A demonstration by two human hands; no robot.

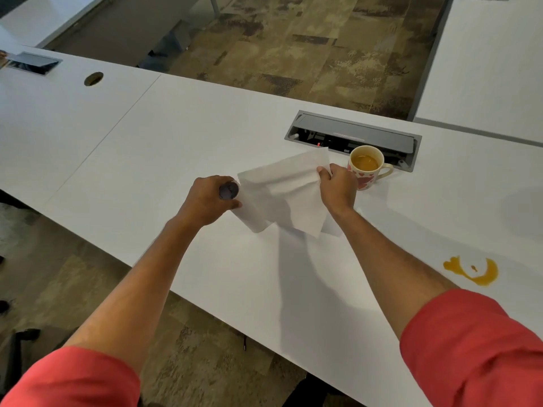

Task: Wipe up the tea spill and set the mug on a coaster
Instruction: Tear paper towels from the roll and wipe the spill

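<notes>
An orange tea spill [477, 271] lies on the white table [147, 148] at the near right. A white mug [367, 167] with red hearts, full of tea, stands near the table's far side, just right of my right hand. My left hand [210, 201] grips a paper towel roll [229, 191], seen end-on with its dark core. My right hand [338, 186] pinches the free white sheet [282, 195], which stretches between both hands above the table. No coaster is in view.
A grey cable box [352, 136] with an open lid is set into the table behind the mug. A round cable hole [93, 79] and another box [33, 63] lie at the far left. A second white table [484, 69] stands at the right.
</notes>
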